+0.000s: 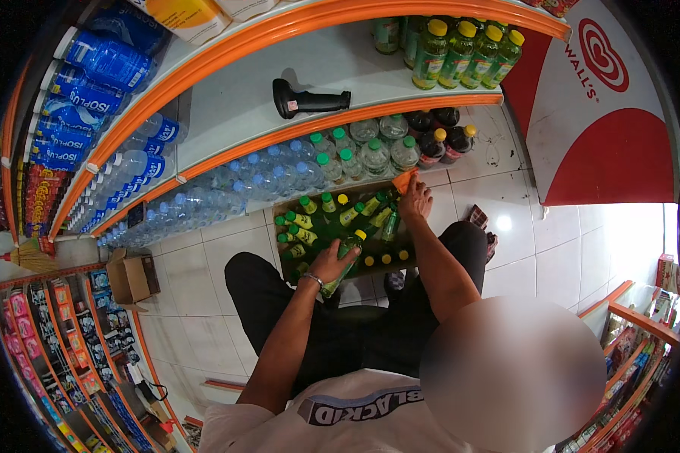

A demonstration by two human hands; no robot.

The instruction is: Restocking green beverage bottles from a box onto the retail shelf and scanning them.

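My left hand (334, 261) is closed around a green plastic drink bottle (348, 247) with a yellow cap, tilted over the near side of a shallow carton. My right hand (416, 199) reaches to the carton's far right corner, its fingers on an orange cloth (405, 180). Inside the carton (279, 226) stand and lean several green bottles, most green-capped with yellow-green labels (303, 234), some yellow-capped (386, 259). More yellow-capped green bottles (430, 54) stand in rows on the shelf above, at the right.
A black barcode scanner (311, 101) lies on the middle shelf (226, 73). Clear water bottles (263, 181) and dark soda bottles (432, 146) line the bottom shelf. A red and white freezer (606, 130) stands right, an open cardboard box (130, 277) left. White floor tiles surround the carton.
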